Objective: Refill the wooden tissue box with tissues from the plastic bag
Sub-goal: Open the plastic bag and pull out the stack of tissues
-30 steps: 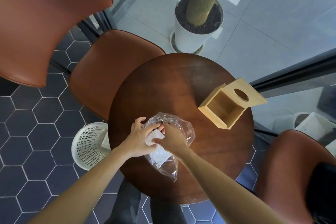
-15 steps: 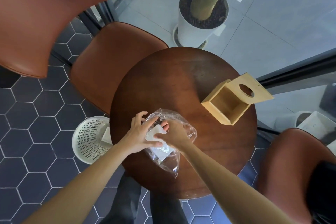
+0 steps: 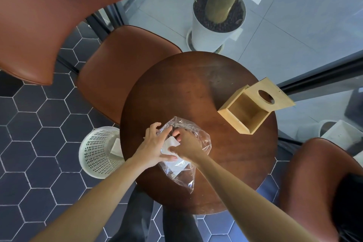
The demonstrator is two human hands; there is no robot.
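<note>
Both hands work at the mouth of the clear plastic bag (image 3: 184,155) on the near side of the round wooden table (image 3: 176,88). One is the left hand (image 3: 152,146), its fingers curled over the bag's left edge and its thumb pressed on the white tissues (image 3: 170,144). The right hand (image 3: 186,146) closes its fingers on the film and the top of the stack from the other side. Each grip is clamped on bag and tissues together; I cannot tell whether the right fingers are inside the bag or only on it.

Most of the tissue stack sits within the bag, with a white corner showing between the two hands. The bag's long axis runs from its mouth, away from the person, back to a crumpled tail (image 3: 188,184) near the table's near edge.

The wooden tissue box (image 3: 245,113) stands well apart on the far right of the table, its cavity bare wood with nothing in it. Its lid (image 3: 273,96) — pierced by a round hole — is swung open and juts past the table edge to the right. Open tabletop lies between the bag and the box.

On the floor to the left, a white perforated basket (image 3: 98,151) holds a piece of white paper. Brown leather chairs (image 3: 121,65) ring the table, and a white planter (image 3: 210,31) with a thick trunk stands beyond it.
</note>
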